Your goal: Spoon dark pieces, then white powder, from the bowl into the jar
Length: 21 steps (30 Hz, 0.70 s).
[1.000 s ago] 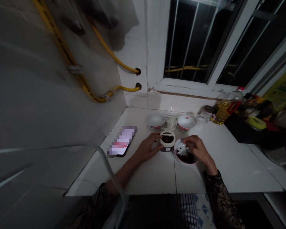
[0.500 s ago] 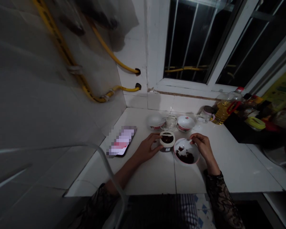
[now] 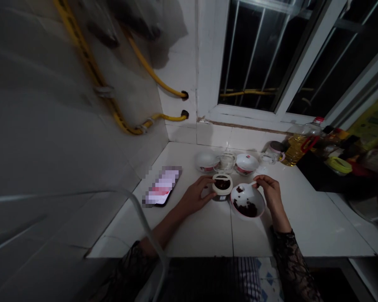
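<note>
Two things are held, seemingly mid-scoop: an open jar (image 3: 222, 186) by the left hand (image 3: 193, 195), a spoon (image 3: 247, 187) over a bowl (image 3: 257, 204) by the right hand (image 3: 271, 193).

A home kitchen: tiled counter (image 3: 208, 235), oil bottle (image 3: 297, 142), bowls (image 3: 245, 162), yellow gas pipes (image 3: 151, 75).

Pixelated, covered, cropped
The phone (image 3: 162, 191) screen is pixelated; the left hand (image 3: 193, 195) covers one side of the jar (image 3: 222, 184); the right hand (image 3: 271, 191) grip hides the handle of the spoon (image 3: 247, 186); both sleeves (image 3: 290, 268) run off the bottom edge.
</note>
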Each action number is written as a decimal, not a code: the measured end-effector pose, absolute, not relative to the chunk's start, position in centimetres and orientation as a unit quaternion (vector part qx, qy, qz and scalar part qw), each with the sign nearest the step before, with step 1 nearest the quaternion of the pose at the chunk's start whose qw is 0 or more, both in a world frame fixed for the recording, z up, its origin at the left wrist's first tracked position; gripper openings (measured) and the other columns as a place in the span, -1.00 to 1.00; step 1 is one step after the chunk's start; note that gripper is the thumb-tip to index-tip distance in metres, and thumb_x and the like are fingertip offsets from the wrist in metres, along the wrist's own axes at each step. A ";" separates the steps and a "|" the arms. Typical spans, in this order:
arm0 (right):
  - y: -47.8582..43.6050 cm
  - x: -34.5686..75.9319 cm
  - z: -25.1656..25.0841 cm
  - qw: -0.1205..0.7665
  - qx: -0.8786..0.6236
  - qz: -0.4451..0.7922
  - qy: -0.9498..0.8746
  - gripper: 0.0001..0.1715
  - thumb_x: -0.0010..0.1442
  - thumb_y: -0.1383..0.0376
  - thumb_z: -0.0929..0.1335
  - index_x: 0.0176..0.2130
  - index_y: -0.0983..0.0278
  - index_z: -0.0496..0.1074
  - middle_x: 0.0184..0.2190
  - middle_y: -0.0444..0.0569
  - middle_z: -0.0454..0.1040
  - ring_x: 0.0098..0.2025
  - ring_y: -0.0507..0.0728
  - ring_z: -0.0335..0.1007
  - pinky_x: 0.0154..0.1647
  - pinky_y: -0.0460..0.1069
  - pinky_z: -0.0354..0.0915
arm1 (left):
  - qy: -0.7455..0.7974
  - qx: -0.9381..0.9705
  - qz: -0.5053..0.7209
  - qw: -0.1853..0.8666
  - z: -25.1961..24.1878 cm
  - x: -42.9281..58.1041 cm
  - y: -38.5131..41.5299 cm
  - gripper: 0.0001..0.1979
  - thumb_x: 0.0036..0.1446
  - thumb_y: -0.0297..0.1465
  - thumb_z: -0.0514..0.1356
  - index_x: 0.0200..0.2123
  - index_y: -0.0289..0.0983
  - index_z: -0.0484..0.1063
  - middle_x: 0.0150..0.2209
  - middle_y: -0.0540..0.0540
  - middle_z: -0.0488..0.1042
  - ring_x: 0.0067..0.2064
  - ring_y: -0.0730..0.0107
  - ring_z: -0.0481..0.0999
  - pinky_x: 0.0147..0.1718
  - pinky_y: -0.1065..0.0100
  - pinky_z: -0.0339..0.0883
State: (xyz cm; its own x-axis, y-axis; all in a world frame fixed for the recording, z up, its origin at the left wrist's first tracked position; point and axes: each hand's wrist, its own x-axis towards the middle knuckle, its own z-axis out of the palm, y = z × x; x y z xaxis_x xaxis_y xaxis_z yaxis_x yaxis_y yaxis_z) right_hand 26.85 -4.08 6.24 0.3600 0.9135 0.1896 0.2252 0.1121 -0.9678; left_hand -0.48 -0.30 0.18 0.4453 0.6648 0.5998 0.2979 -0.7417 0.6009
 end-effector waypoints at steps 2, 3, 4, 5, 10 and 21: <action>-3.9 26.2 6.5 0.585 -0.585 0.279 -0.487 -0.78 -0.05 0.14 0.36 -0.46 0.25 0.47 -0.63 -0.14 0.41 -0.50 0.09 0.33 -0.37 -0.01 0.24 | 0.293 0.822 0.442 0.209 0.1 -0.4 -0.3 -0.68 0.22 -0.31 0.20 0.04 -0.17 0.31 0.07 -0.20 0.39 0.08 0.18 0.48 -0.11 0.17 0.52; -3.9 25.7 6.7 0.587 -0.582 0.262 -0.499 -0.76 0.00 0.13 0.35 -0.43 0.25 0.48 -0.61 -0.13 0.43 -0.48 0.10 0.34 -0.35 0.00 0.25 | 0.293 0.821 0.444 0.208 0.1 -0.4 -0.2 -0.68 0.22 -0.30 0.20 0.03 -0.16 0.31 0.07 -0.20 0.39 0.07 0.19 0.48 -0.12 0.18 0.53; -3.9 25.2 6.9 0.586 -0.580 0.235 -0.515 -0.75 0.05 0.12 0.33 -0.39 0.25 0.48 -0.58 -0.12 0.45 -0.46 0.11 0.37 -0.32 0.02 0.27 | 0.292 0.820 0.445 0.208 0.0 -0.4 -0.2 -0.68 0.22 -0.29 0.20 0.03 -0.16 0.31 0.07 -0.19 0.39 0.07 0.19 0.49 -0.12 0.18 0.53; -4.0 24.7 7.1 0.583 -0.576 0.198 -0.538 -0.75 0.11 0.13 0.32 -0.36 0.24 0.49 -0.54 -0.10 0.48 -0.41 0.13 0.39 -0.27 0.04 0.28 | 0.292 0.821 0.445 0.208 0.0 -0.4 -0.2 -0.68 0.23 -0.29 0.20 0.03 -0.16 0.31 0.07 -0.19 0.39 0.06 0.20 0.49 -0.12 0.18 0.53; -4.9 22.5 7.8 0.504 -0.469 -0.054 -0.724 -0.79 0.26 0.33 0.25 -0.28 0.19 0.48 -0.39 -0.06 0.56 -0.27 0.16 0.43 0.01 0.16 0.22 | 0.289 0.824 0.440 0.211 0.1 -0.5 -0.3 -0.68 0.23 -0.30 0.19 0.04 -0.16 0.30 0.08 -0.21 0.39 0.07 0.19 0.49 -0.11 0.17 0.53; -4.7 27.1 6.4 0.469 -0.511 -0.072 -0.717 -0.79 0.24 0.32 0.25 -0.31 0.17 0.48 -0.49 -0.10 0.53 -0.31 0.18 0.40 -0.03 0.16 0.23 | 0.289 0.821 0.445 0.210 -0.1 -0.4 -0.1 -0.67 0.21 -0.33 0.22 0.04 -0.17 0.32 0.07 -0.21 0.39 0.07 0.18 0.49 -0.10 0.17 0.53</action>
State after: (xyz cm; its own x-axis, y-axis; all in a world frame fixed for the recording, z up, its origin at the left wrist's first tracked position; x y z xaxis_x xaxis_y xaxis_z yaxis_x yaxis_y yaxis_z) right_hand 27.07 -4.67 6.40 -0.0379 0.6647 0.7461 0.8003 0.4673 -0.3756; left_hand -0.42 -0.12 -0.10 0.4371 0.6613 0.6096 0.2881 -0.7450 0.6017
